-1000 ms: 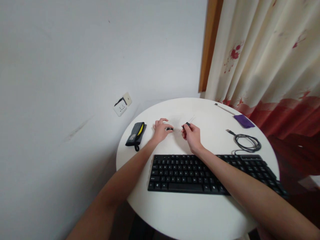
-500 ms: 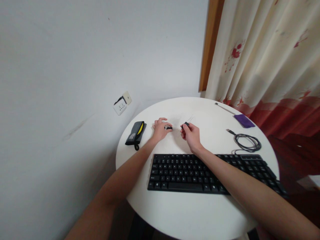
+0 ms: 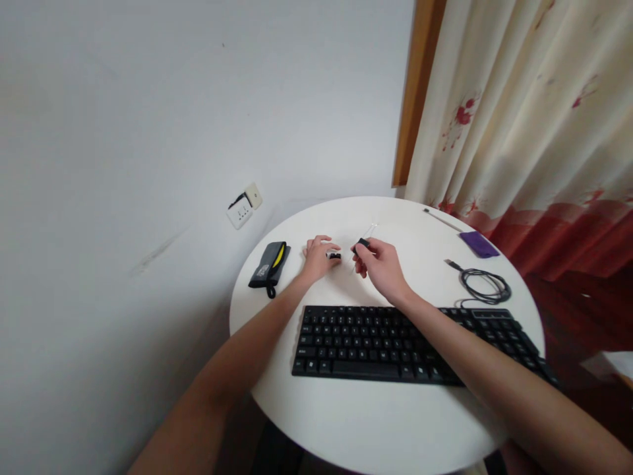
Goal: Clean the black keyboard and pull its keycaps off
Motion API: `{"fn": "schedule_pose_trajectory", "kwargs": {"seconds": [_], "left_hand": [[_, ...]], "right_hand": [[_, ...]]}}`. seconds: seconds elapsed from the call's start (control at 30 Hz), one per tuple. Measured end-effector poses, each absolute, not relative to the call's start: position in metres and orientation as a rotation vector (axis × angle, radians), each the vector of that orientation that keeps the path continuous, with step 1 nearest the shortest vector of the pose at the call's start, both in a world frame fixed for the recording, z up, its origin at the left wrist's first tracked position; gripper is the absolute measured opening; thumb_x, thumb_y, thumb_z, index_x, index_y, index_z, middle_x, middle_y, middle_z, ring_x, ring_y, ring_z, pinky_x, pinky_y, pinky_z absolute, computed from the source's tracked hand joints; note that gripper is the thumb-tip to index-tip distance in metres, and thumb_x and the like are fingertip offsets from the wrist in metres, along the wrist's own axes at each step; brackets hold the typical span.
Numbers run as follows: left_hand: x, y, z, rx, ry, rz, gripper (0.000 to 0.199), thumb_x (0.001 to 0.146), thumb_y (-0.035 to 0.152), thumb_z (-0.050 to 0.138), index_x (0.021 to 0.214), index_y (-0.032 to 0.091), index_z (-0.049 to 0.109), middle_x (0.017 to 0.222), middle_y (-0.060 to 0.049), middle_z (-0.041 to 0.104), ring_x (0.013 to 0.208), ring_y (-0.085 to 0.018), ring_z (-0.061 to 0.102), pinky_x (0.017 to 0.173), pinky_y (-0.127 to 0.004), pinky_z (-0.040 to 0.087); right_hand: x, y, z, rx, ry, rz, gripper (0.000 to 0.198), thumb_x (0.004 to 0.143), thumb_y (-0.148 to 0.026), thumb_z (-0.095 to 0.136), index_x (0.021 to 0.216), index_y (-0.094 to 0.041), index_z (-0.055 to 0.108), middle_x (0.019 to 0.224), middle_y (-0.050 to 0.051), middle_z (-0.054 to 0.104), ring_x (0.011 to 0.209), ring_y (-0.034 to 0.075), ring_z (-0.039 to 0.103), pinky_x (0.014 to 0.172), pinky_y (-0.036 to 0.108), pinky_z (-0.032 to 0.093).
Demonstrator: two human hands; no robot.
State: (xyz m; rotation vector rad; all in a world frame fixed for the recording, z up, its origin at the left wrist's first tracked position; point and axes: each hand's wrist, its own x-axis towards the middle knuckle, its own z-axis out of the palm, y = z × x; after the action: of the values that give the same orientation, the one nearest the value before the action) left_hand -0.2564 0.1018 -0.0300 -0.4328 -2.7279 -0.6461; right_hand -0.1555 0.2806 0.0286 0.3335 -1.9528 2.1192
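Observation:
My right hand pinches a black binder clip between thumb and fingers, just above the table. Its thin wire handles stick out, one up and away, one down. To the left, my left hand rests on the white table, fingers bent round a small black-and-silver clip. The thumb and fingertips hide part of that clip, so its exact kind is unclear. A gap of table separates the two hands.
In front of the hands lies a black keyboard, with its coiled USB cable at the right. A grey pouch sits left. Back right are a purple cloth and a thin stick. The wall borders the table.
My right hand has turned the binder clip slightly, and its wire handles now show more plainly. My left hand stays nearly in place. The whole view has shifted a little.

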Motion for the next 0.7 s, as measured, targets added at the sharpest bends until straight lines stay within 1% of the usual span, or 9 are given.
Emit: {"fn": "schedule_pose_trajectory", "kwargs": {"seconds": [0.1, 0.17, 0.2, 0.27, 0.33, 0.4, 0.53, 0.6, 0.7], "left_hand": [[-0.249, 0.106, -0.020, -0.558, -2.645, -0.706, 0.022, 0.079, 0.029, 0.074, 0.101, 0.029, 0.076, 0.132, -0.004, 0.055, 0.119, -0.029, 0.045, 0.100, -0.046, 0.036], [-0.243, 0.109, -0.014, -0.764, -2.612, -0.831, 0.019, 0.079, 0.028, 0.072, 0.098, 0.026, 0.076, 0.125, -0.006, 0.060, 0.116, -0.026, 0.049, 0.103, -0.043, 0.037], [-0.240, 0.110, -0.011, -0.900, -2.612, -0.926, 0.018, 0.080, 0.027, 0.071, 0.097, 0.024, 0.076, 0.119, -0.006, 0.063, 0.112, -0.025, 0.052, 0.102, -0.041, 0.039], [-0.234, 0.112, -0.009, -1.174, -2.635, -1.140, 0.018, 0.082, 0.025, 0.067, 0.097, 0.019, 0.075, 0.106, -0.007, 0.068, 0.100, -0.022, 0.059, 0.094, -0.036, 0.045], [-0.230, 0.112, -0.011, -1.362, -2.672, -1.318, 0.019, 0.081, 0.022, 0.064, 0.095, 0.016, 0.075, 0.095, -0.007, 0.070, 0.088, -0.020, 0.062, 0.083, -0.033, 0.048], [-0.227, 0.112, -0.013, -1.436, -2.698, -1.426, 0.020, 0.079, 0.020, 0.063, 0.094, 0.013, 0.074, 0.089, -0.008, 0.071, 0.084, -0.020, 0.063, 0.078, -0.031, 0.049], [-0.227, 0.109, -0.013, -1.381, -2.732, -1.515, 0.022, 0.077, 0.022, 0.067, 0.096, 0.013, 0.073, 0.094, -0.009, 0.073, 0.087, -0.020, 0.065, 0.079, -0.030, 0.049], [-0.227, 0.109, -0.011, -1.379, -2.753, -1.520, 0.025, 0.075, 0.025, 0.071, 0.097, 0.013, 0.073, 0.096, -0.010, 0.073, 0.089, -0.021, 0.065, 0.081, -0.031, 0.049], [-0.227, 0.110, -0.008, -1.405, -2.795, -1.500, 0.026, 0.075, 0.029, 0.071, 0.095, 0.013, 0.073, 0.096, -0.010, 0.074, 0.090, -0.022, 0.066, 0.082, -0.031, 0.048]], "right_hand": [[-0.137, 0.282, 0.033, 0.575, -2.169, 1.983, 0.023, 0.090, -0.034, 0.056, 0.074, -0.018, 0.060, 0.056, -0.002, 0.059, 0.048, 0.012, 0.054, 0.048, 0.023, 0.044], [-0.129, 0.282, 0.027, 0.687, -2.253, 1.928, 0.020, 0.091, -0.032, 0.055, 0.078, -0.018, 0.062, 0.058, -0.002, 0.060, 0.051, 0.012, 0.057, 0.051, 0.023, 0.045], [-0.126, 0.281, 0.022, 0.718, -2.281, 1.905, 0.019, 0.092, -0.031, 0.055, 0.079, -0.019, 0.063, 0.059, -0.002, 0.061, 0.052, 0.013, 0.058, 0.052, 0.024, 0.046], [-0.124, 0.281, 0.010, 0.742, -2.317, 1.866, 0.019, 0.092, -0.029, 0.054, 0.079, -0.019, 0.063, 0.060, -0.001, 0.062, 0.054, 0.013, 0.059, 0.054, 0.024, 0.046], [-0.125, 0.280, 0.000, 0.741, -2.342, 1.829, 0.021, 0.092, -0.027, 0.053, 0.075, -0.019, 0.062, 0.060, -0.001, 0.062, 0.054, 0.014, 0.059, 0.055, 0.025, 0.046], [-0.127, 0.279, -0.007, 0.742, -2.363, 1.831, 0.021, 0.092, -0.026, 0.053, 0.075, -0.020, 0.062, 0.059, -0.001, 0.062, 0.053, 0.014, 0.059, 0.055, 0.025, 0.046], [-0.129, 0.278, -0.011, 0.757, -2.372, 1.908, 0.018, 0.093, -0.025, 0.052, 0.084, -0.020, 0.067, 0.057, -0.002, 0.061, 0.050, 0.014, 0.057, 0.054, 0.026, 0.045], [-0.128, 0.277, -0.010, 0.779, -2.379, 1.880, 0.018, 0.093, -0.024, 0.052, 0.081, -0.021, 0.066, 0.058, -0.002, 0.061, 0.051, 0.015, 0.057, 0.055, 0.027, 0.045], [-0.126, 0.277, -0.007, 0.897, -2.409, 1.742, 0.022, 0.092, -0.020, 0.052, 0.072, -0.021, 0.061, 0.059, -0.001, 0.060, 0.057, 0.015, 0.056, 0.060, 0.027, 0.044]]}}
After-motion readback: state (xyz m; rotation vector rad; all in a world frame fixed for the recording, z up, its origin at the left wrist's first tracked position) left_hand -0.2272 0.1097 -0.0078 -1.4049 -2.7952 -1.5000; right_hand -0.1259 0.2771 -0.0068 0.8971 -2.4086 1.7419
